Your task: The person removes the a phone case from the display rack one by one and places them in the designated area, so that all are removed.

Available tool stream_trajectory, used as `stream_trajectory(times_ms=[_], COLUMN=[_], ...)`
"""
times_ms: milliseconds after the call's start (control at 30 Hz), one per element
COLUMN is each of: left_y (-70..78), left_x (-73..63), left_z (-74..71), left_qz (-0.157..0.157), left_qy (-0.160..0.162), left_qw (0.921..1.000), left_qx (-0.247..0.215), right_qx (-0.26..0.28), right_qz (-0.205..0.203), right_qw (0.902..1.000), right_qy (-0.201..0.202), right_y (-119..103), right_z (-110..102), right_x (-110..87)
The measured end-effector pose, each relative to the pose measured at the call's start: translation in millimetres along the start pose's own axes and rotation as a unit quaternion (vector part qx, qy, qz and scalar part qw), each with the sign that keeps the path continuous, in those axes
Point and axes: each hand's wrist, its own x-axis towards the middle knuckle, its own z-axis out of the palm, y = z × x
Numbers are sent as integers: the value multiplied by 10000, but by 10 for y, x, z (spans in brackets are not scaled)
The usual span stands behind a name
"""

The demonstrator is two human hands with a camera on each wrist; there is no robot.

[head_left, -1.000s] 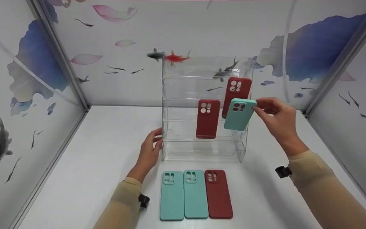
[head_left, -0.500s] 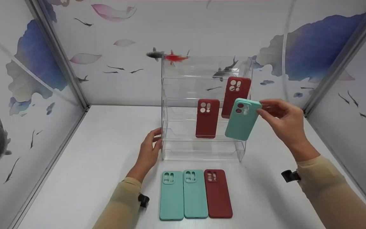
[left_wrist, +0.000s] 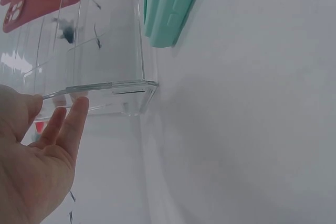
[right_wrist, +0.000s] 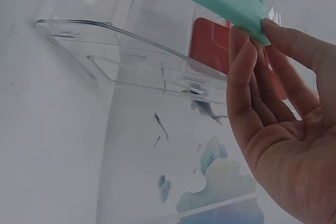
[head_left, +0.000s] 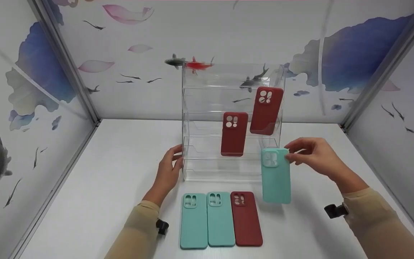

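Observation:
A mint-green phone case (head_left: 276,180) hangs upright in front of the rack's lower right side, pinched at its upper right edge between the thumb and fingers of my right hand (head_left: 316,156). My left hand (head_left: 170,169) rests its fingertips against the left side of a clear acrylic rack (head_left: 225,171); the left wrist view shows these fingers (left_wrist: 72,124) mostly straight. Two red phone cases stand in the rack: one red case (head_left: 234,138) near the middle, another red case (head_left: 266,111) higher on the right.
In front of the rack, two mint-green cases, a left one (head_left: 193,225) and a middle one (head_left: 221,223), lie in a row with a red case (head_left: 247,221). White panels with painted fish surround the white table (head_left: 120,151).
My right hand has drawn the mint-green case down and forward, away from the rack's right side, and the case now hangs straighter. The left hand stays in place.

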Motion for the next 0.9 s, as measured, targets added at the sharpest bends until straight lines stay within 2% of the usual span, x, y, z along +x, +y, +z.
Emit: stream_trajectory(times_ms=[133,367,567,700,900], left_y=[-12,-13,-22,-26,-34], left_x=[-12,-12,-3,-11,-6], left_z=[8,5,5,9,0], left_qz=[-46,-76,145,96,124], left_qy=[-6,-9,-52,-52,-15], left_qw=[10000,10000,9998,9999,9999], left_qx=[23,-41,-125,-75,-56], right_qx=[191,308,585,638,565], right_qz=[239,538,740,877,1020], right_qw=[9990,9961,9919,9893,9885], right_qy=[-336,-620,-854,-979,-960], right_y=[227,533,732,858,948], right_z=[118,289,442,550,663], right_x=[-63,-146,-206,-254,-268])
